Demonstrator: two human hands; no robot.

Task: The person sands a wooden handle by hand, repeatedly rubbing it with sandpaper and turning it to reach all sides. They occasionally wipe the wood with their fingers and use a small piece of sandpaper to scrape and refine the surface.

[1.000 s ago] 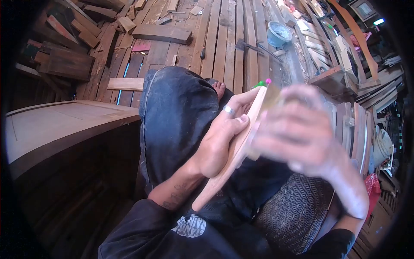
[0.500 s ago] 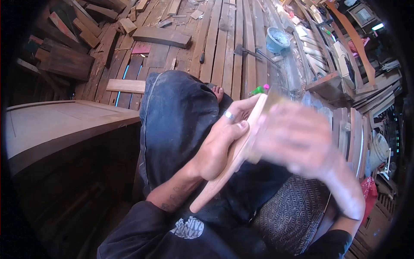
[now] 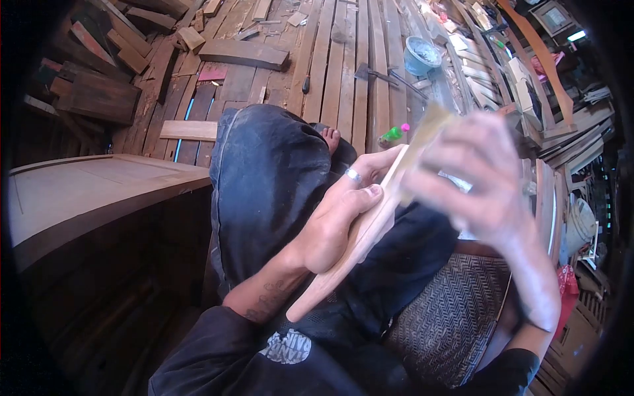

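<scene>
A: Left hand (image 3: 333,228) clamped round the wooden piece (image 3: 360,231), propped edge-up over the lap. Right hand (image 3: 485,188), blurred, pinches sandpaper (image 3: 426,142) against its upper end.

B: Sanding, I'd judge. Next wants steady strokes along that edge. Beyond: plank floor (image 3: 343,72), blue bowl (image 3: 421,54).

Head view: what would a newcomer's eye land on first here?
First, the pale wooden piece at centre, gripped on edge by the left hand, which wears a ring. Right of it, the blurred right hand presses a yellowish sheet, possibly sandpaper, against the wood. Behind lies a plank floor with a blue bowl.
</scene>
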